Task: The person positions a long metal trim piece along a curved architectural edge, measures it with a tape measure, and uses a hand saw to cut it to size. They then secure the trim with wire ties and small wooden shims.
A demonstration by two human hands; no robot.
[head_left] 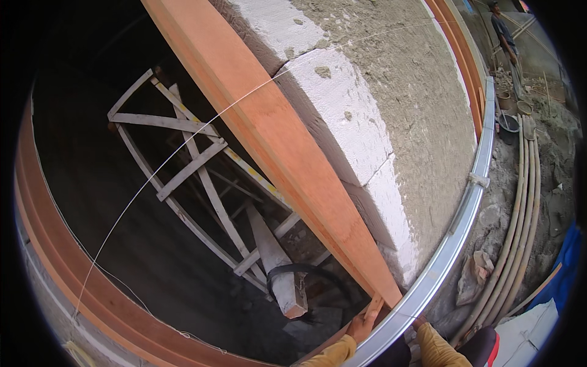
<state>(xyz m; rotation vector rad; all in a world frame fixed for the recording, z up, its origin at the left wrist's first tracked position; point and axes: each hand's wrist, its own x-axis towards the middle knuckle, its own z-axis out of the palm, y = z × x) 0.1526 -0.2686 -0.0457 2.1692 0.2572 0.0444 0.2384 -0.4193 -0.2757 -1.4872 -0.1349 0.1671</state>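
Observation:
At the lower edge, my left hand [361,328] is closed around a small strip of wood [372,309], at the bottom corner of a reddish-brown wooden frame [293,165]. My right hand [420,324] is on the other side of a long silvery metal channel [441,257], close to its outer edge; its fingers are mostly hidden. The channel runs from the bottom up along the right side of a block wall [367,116], curved by the lens. A thin white string [177,150] crosses the frame opening.
Inside the dark opening stand a pale wooden trestle [189,168] and a beam [284,287] with a black hose loop. Pipes [516,226], a black bucket [509,122] and a blue sheet [556,269] lie to the right. Another person [504,37] stands at the far right.

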